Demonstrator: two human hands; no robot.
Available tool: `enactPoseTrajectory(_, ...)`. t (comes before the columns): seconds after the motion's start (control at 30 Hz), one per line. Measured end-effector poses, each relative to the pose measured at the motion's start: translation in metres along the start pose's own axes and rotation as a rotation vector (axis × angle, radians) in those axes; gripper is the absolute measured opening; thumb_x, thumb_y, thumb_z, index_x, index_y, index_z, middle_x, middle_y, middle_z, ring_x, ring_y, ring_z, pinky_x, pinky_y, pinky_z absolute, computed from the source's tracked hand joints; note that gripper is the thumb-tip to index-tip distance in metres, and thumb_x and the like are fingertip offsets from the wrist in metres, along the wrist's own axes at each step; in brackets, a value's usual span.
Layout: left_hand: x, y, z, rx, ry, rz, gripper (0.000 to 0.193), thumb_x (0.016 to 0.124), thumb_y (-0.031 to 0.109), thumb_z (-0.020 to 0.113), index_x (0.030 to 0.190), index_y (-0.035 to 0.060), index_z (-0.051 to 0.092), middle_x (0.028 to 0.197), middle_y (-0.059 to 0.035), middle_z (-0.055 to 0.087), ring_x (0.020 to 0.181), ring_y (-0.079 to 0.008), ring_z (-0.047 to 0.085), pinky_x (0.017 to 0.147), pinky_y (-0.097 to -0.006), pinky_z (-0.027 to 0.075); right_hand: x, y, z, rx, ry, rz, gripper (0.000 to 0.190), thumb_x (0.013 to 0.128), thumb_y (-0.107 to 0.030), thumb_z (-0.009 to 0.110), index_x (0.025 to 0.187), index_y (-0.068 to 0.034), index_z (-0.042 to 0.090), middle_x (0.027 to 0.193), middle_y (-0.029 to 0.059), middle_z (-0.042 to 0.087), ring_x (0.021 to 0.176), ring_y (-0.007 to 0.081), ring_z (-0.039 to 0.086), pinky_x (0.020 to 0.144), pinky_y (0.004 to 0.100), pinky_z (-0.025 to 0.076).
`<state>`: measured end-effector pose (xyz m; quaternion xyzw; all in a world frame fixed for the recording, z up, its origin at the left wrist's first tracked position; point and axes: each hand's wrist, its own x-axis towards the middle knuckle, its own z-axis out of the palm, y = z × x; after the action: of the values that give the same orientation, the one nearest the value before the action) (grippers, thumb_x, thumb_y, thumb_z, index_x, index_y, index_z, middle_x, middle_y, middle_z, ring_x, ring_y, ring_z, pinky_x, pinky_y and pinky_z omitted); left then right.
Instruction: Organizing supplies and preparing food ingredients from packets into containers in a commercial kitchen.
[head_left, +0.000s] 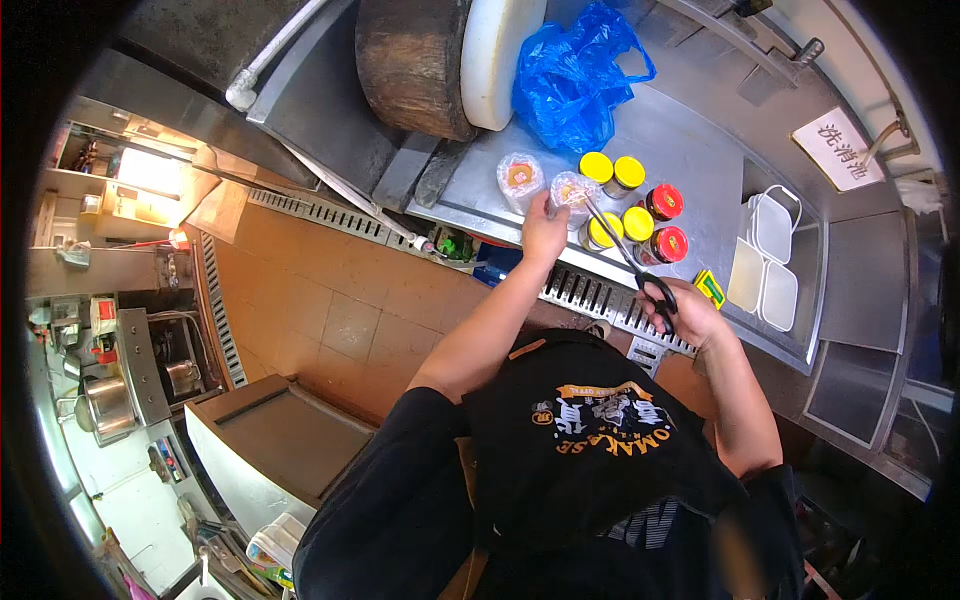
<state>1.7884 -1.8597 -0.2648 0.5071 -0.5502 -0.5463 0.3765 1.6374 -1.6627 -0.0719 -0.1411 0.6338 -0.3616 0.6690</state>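
Observation:
On the steel counter (697, 161), my left hand (546, 231) holds a plastic-wrapped container (573, 192) near its top. My right hand (684, 309) grips black-handled scissors (655, 291), whose metal blades point at that container's wrapping. Another wrapped container (520, 182) stands just to the left. Several yellow-lidded jars (628, 174) stand close by on the right, with two red-lidded jars (666, 201) beyond them. A small yellow and green packet (709, 289) lies at the counter's near edge, by my right hand.
A crumpled blue plastic bag (574, 82) lies behind the jars. A thick wooden chopping block (412, 67) and a white round board (499, 60) stand upright at the back left. White plastic tubs (778, 292) sit in the recess at right. Slotted drain covers (589, 292) run below the counter.

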Motion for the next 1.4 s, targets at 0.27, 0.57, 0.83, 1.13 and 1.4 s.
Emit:
enactPoseTrajectory(0.27, 0.011, 0.041, -0.026, 0.244, -0.136, 0.114, 0.041, 0.089, 0.013, 0.056, 0.128, -0.0007, 0.056, 0.114, -0.0202, 0.066, 0.105, -0.0289, 0.064, 0.09, -0.0359, 0.049, -0.002, 0.007, 0.016, 0.223, -0.043, 0.118, 0.031, 0.092, -0.038, 0.063, 0.094, -0.007, 0.061, 0.073, 0.0002, 0.058, 0.058, 0.0114, 0.054, 0.05, 0.0243, 0.042)
enactPoseTrajectory(0.57, 0.008, 0.035, -0.018, 0.201, -0.085, 0.185, 0.037, 0.087, 0.016, 0.057, 0.123, 0.0067, 0.06, 0.111, -0.0205, 0.066, 0.105, -0.0368, 0.062, 0.091, -0.0418, 0.049, 0.021, 0.018, 0.023, 0.238, -0.046, 0.082, 0.033, 0.09, -0.04, 0.067, 0.094, -0.009, 0.06, 0.074, -0.0007, 0.057, 0.058, 0.0103, 0.053, 0.05, 0.0245, 0.042)
enactPoseTrajectory(0.83, 0.004, 0.051, -0.022, 0.32, -0.16, 0.246, 0.054, 0.084, 0.018, 0.06, 0.136, 0.0102, 0.05, 0.122, -0.0235, 0.057, 0.106, -0.0404, 0.06, 0.091, -0.0449, 0.048, 0.009, 0.035, 0.014, 0.163, 0.013, 0.004, 0.034, 0.09, -0.038, 0.067, 0.099, -0.006, 0.059, 0.076, 0.0008, 0.057, 0.059, 0.0097, 0.053, 0.05, 0.0234, 0.041)
enactPoseTrajectory(1.13, -0.028, 0.077, -0.031, 0.565, -0.227, -0.015, 0.042, 0.086, 0.024, 0.063, 0.118, 0.0015, 0.049, 0.096, -0.024, 0.065, 0.093, -0.0422, 0.064, 0.079, -0.0511, 0.049, 0.025, 0.018, 0.0, 0.099, 0.048, -0.037, 0.037, 0.09, -0.038, 0.067, 0.101, -0.003, 0.06, 0.074, 0.0018, 0.057, 0.056, 0.0102, 0.052, 0.048, 0.0241, 0.038)
enactPoseTrajectory(1.4, -0.021, 0.055, -0.014, 0.516, -0.085, 0.156, 0.022, 0.088, 0.022, 0.06, 0.082, 0.0014, 0.055, 0.078, -0.0226, 0.065, 0.076, -0.0436, 0.064, 0.07, -0.0518, 0.049, -0.014, 0.036, 0.018, 0.558, -0.27, 0.115, 0.044, 0.091, -0.048, 0.06, 0.105, -0.006, 0.061, 0.081, 0.0001, 0.058, 0.067, 0.0123, 0.055, 0.06, 0.0263, 0.047)
